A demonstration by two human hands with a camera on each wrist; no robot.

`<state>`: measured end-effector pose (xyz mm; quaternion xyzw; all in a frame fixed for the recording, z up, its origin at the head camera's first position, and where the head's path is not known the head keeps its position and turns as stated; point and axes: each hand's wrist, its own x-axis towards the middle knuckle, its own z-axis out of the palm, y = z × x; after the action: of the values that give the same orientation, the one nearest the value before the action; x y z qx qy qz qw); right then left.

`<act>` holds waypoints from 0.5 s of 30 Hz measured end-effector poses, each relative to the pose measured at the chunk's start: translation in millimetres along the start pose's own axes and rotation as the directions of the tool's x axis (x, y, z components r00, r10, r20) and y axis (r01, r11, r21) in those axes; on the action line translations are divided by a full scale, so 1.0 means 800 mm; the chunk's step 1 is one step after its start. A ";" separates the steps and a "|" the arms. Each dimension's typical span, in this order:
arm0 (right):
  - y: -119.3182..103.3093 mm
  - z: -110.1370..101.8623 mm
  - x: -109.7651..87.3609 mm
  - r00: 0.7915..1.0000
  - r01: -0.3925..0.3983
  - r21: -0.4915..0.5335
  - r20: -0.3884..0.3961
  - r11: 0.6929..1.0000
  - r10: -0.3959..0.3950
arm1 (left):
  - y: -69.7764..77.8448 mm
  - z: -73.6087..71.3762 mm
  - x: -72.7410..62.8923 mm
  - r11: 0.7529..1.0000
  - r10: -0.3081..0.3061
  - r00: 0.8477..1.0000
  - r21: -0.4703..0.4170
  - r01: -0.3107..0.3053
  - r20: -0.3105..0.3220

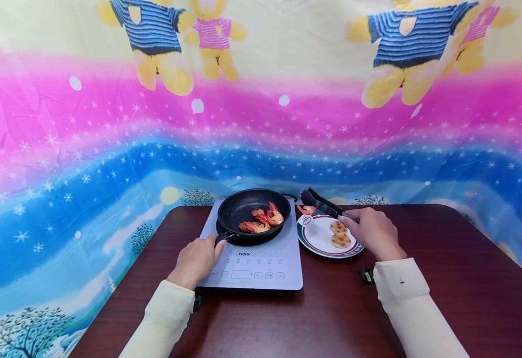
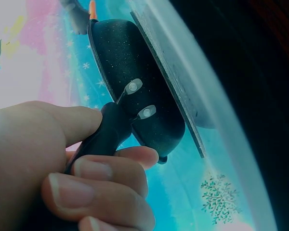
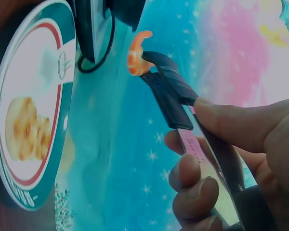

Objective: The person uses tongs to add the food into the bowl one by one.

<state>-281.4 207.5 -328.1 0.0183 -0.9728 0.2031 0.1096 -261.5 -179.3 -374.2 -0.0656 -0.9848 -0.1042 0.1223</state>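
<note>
The left hand [image 1: 195, 261] grips the black handle [image 1: 225, 237] of a round, speckled pan [image 1: 238, 210] of glossy orange shrimp [image 1: 275, 216] on a smooth cooktop [image 1: 254, 278]; a curled shrimp [image 3: 134, 61] sits between black-tipped tongs [image 3: 169, 101]; a round plate [image 1: 306, 239] bears browned patties [image 1: 341, 240]; the right hand [image 1: 374, 231] pinches the tongs.

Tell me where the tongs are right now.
In the head view, the right hand holds the tongs just right of the frying pan, by the plate's far side; the right wrist view shows a shrimp at their tips.
</note>
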 end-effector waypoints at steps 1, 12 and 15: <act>-0.003 0.002 -0.001 1.000 0.010 0.005 -0.016 1.000 -0.010 | 0.000 0.000 0.000 1.000 0.002 1.000 0.001 -0.002 -0.002; -0.046 0.035 -0.008 0.988 0.104 0.034 -0.116 0.994 -0.100 | 0.001 0.001 0.001 1.000 0.001 1.000 0.011 -0.001 -0.004; -0.058 0.045 -0.011 0.984 0.128 0.022 -0.132 0.992 -0.124 | 0.001 0.001 0.001 1.000 -0.002 1.000 0.010 0.002 -0.004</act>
<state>-276.1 150.3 -344.0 0.0682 -0.9573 0.2115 0.1850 -262.5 -178.5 -374.7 -0.0639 -0.9851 -0.0996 0.1245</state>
